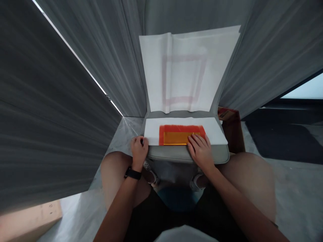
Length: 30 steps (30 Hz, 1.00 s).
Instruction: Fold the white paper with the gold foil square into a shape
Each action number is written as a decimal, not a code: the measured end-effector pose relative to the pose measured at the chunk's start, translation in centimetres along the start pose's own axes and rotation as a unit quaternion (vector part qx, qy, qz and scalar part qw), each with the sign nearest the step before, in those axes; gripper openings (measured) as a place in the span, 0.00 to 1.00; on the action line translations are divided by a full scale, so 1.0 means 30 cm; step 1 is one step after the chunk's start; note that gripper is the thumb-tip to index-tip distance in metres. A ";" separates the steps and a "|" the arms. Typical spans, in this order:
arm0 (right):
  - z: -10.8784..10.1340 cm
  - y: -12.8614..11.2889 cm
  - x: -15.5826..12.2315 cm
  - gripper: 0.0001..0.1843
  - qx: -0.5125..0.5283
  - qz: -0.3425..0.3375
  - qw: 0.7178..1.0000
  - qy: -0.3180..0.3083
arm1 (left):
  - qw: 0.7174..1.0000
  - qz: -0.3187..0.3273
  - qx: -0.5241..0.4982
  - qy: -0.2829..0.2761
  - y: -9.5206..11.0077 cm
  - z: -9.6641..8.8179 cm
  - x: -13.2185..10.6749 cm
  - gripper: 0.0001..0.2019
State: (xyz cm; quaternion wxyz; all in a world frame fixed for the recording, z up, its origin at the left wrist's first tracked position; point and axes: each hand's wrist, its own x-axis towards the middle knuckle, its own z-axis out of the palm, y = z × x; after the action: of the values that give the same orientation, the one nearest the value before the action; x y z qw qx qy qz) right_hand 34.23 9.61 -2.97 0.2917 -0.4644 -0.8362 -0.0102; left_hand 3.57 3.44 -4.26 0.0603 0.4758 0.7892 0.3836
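On the grey chair seat lies a white sheet of paper (153,131), folded or cut to a low strip, with a red painted area (181,128). A flat, see-through orange piece (176,138) rests on the red, along the paper's near edge. My right hand (201,149) lies over its right end, fingers stretched out flat. At the paper's left corner my left hand (139,148) is closed, its fingers curled by the seat edge. Whether paper or something small is in it cannot be seen.
A larger white sheet (189,77) leans against the chair back (196,16), a faint reddish rectangle showing through. Grey curtains (101,50) hang on both sides. A brown box (236,131) stands behind the chair at right, a cardboard box (32,218) at lower left. A dark mat (285,141) lies right.
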 end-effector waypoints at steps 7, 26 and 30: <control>0.006 -0.008 0.004 0.19 0.008 0.018 1.000 0.015 | 1.000 0.001 -0.013 0.001 -0.001 0.001 -0.005 0.07; 0.030 -0.005 -0.005 0.19 -0.039 -0.013 0.998 0.036 | 0.999 0.022 0.011 0.048 -0.008 0.005 -0.011 0.11; 0.029 -0.008 -0.004 0.19 -0.054 -0.011 0.998 0.030 | 0.985 0.158 0.069 0.029 0.102 -0.038 -0.012 0.16</control>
State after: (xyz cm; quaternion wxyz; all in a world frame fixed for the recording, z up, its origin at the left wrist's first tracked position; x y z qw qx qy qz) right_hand 33.68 9.64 -3.68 0.2909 -0.4694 -0.8305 -0.0728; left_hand 5.39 3.29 -1.54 -0.0567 0.5858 0.7302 0.3470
